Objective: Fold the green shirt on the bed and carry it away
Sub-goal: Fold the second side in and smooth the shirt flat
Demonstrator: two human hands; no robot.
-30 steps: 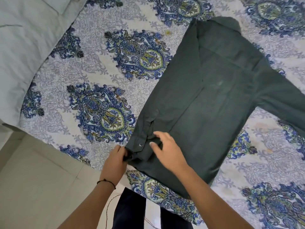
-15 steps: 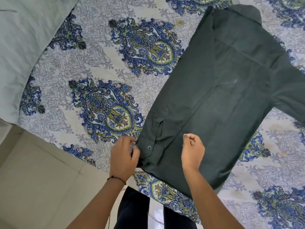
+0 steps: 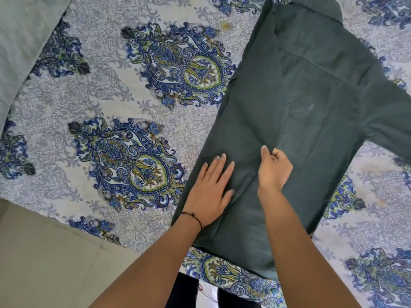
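Beneath you lay the bed (image 3: 155, 103), covered by a pale sheet printed with blue and green paisley medallions, and a strip of beige floor (image 3: 44, 252) showed at the lower left. A plain grey-green cloth (image 3: 20, 41) filled the upper left corner, cut off by the frame, so you could not tell what it was.

The shirt (image 3: 300, 134) lay flat on the bed, back side up, right of centre. Its long axis ran diagonally, with the collar at the top edge of the view, partly cropped, and the hem nearest you. The left side was folded in over the body, giving a straight edge along that side. The right sleeve ran off the right edge of the picture, so its cuff was out of sight. No label, brand or writing could be read anywhere on it.

Your left hand (image 3: 211, 187) rested flat on the folded panel near the hem, fingers spread, palm down. A thin dark band (image 3: 193, 215) circled that wrist. Your right hand (image 3: 274, 170) sat just beside it on the shirt, fingers curled inward; whether they pinched any cloth you could not tell, since the palm side was hidden. Your right forearm covered part of the hem. Dark trousers (image 3: 184, 290) showed at the bottom edge, mostly cut off.
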